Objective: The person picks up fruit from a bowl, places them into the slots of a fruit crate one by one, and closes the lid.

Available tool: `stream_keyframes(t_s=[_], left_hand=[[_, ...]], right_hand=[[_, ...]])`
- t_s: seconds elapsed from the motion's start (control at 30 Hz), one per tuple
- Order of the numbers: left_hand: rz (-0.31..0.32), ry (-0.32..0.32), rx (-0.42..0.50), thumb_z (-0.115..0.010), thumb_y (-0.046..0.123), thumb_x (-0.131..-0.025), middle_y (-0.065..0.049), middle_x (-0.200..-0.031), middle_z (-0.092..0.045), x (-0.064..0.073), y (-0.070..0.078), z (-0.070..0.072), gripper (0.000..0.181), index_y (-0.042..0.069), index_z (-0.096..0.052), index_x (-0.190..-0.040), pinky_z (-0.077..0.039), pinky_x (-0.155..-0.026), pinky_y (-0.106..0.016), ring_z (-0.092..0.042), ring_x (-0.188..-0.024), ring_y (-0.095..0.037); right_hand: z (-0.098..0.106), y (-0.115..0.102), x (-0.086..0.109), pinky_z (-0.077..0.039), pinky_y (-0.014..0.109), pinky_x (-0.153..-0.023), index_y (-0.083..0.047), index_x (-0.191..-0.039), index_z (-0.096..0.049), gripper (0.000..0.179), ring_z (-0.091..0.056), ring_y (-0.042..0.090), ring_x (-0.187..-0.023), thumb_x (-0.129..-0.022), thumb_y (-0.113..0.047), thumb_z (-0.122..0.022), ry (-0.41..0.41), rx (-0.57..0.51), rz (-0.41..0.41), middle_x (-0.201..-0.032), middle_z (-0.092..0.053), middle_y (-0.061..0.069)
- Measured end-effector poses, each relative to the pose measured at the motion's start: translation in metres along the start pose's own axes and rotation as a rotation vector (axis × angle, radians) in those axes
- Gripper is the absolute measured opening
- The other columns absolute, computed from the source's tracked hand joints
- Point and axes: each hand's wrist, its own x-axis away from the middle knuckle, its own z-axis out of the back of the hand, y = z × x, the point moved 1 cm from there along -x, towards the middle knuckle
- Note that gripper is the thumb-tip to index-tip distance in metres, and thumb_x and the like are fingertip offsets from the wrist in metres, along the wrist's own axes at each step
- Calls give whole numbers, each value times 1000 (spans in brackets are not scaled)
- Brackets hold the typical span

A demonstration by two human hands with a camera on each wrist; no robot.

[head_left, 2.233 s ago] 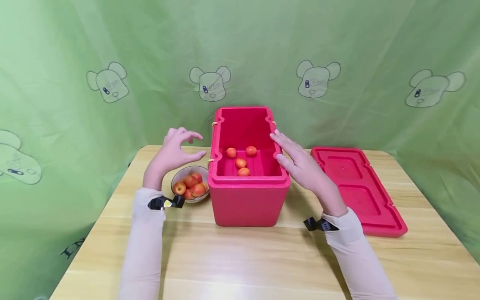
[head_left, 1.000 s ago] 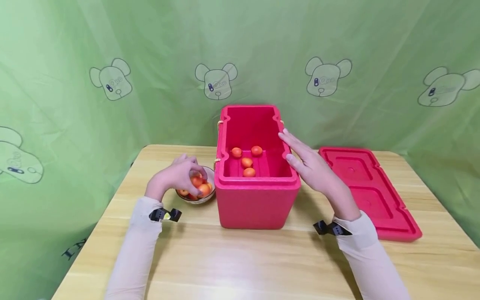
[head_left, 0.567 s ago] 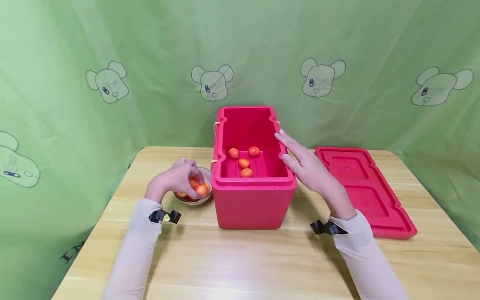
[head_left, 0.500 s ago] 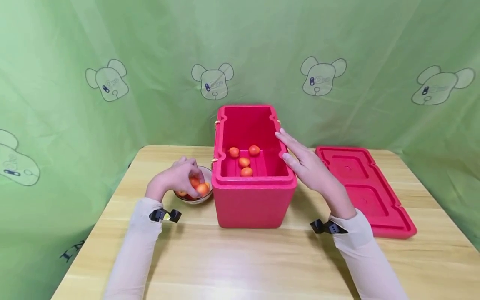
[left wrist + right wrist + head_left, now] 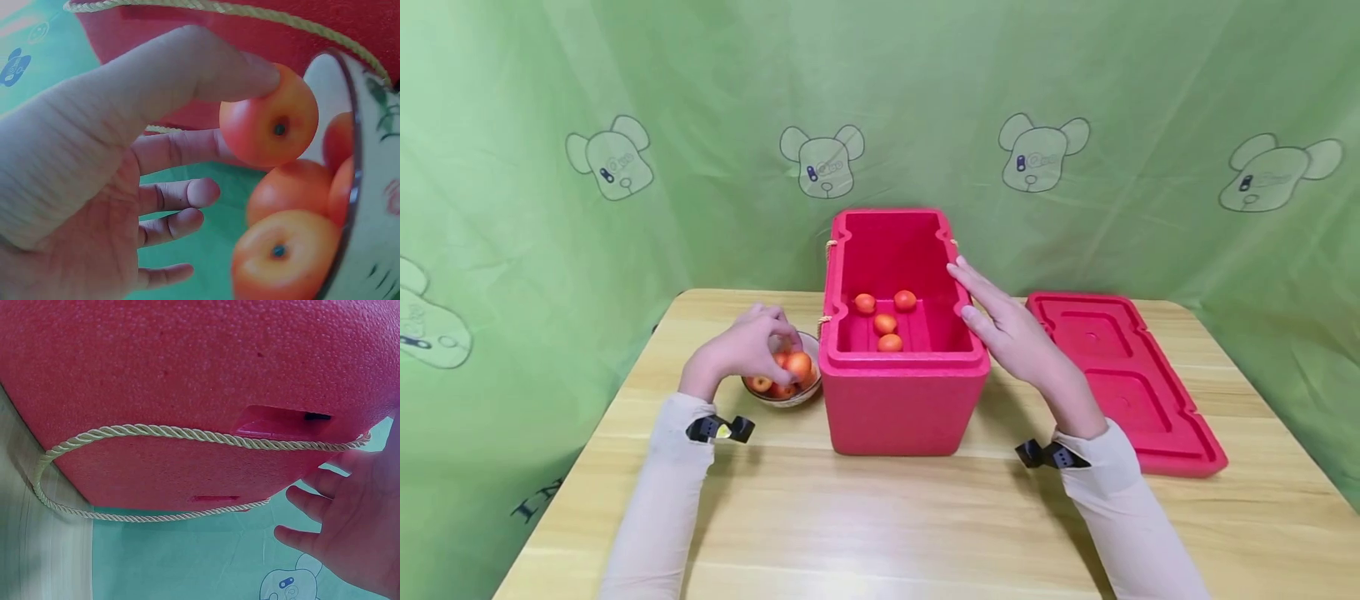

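Observation:
My left hand (image 5: 741,343) pinches a round orange-red apple (image 5: 269,125) between thumb and index finger, the other fingers loosely bent. The apple is at the top of the pile in a patterned white bowl (image 5: 381,162), where several more apples (image 5: 284,256) lie. To the bowl's right stands a lidless red foam box (image 5: 902,417) with several small orange fruits (image 5: 885,323) on its floor. My right hand (image 5: 1015,333) rests on the box's right rim with straight fingers. In the right wrist view its fingers stand beside the box wall.
The red lid (image 5: 1123,375) lies on the wooden table (image 5: 850,525) right of the box. A twisted rope handle (image 5: 187,432) hangs along the box's side. Behind the table hangs a green curtain (image 5: 925,83) with bear-head prints.
My left hand has come down from beside the box rim to the bowl, taken hold of an apple, and shifted it slightly upward. My right hand has stayed on the box rim.

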Motion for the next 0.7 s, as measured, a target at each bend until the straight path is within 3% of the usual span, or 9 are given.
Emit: stream_keyframes(t_s=[0.17, 0.33, 0.5, 0.7], left_hand=[[17, 40, 22, -86, 22, -69, -11, -106, -59, 10, 0, 14, 31, 17, -76, -97, -42, -85, -40, -43, -110, -27], [31, 132, 45, -87, 21, -70, -7, -108, -57, 22, 4, 29, 33, 16, -75, -101, -43, -85, -41, -40, -111, -28], [46, 180, 49, -90, 27, -69, -2, -107, -55, 30, 16, 33, 39, 17, -72, -102, -43, -84, -40, -39, -112, -25], [19, 262, 7, -86, 28, -68, -2, -105, -56, 32, 33, 40, 41, 14, -69, -103, -42, -84, -41, -40, -111, -25]], right_hand=[[0, -1, -1, -35, 66, -114, -34, -162, -25, 63, -22, 25, -158, -104, -34, -51, -1, 4, -8, -171, -18, -5], [-2, -1, -2, -36, 66, -113, -33, -162, -24, 63, -23, 25, -157, -104, -32, -51, 4, 2, 1, -171, -17, -5], [-4, 1, 3, -36, 66, -112, -31, -162, -25, 63, -23, 27, -157, -105, -34, -50, -2, 6, -20, -171, -18, -1], [-2, -1, 1, -36, 65, -113, -34, -162, -24, 62, -23, 25, -157, -105, -35, -50, 8, 3, -15, -171, -17, -6]])
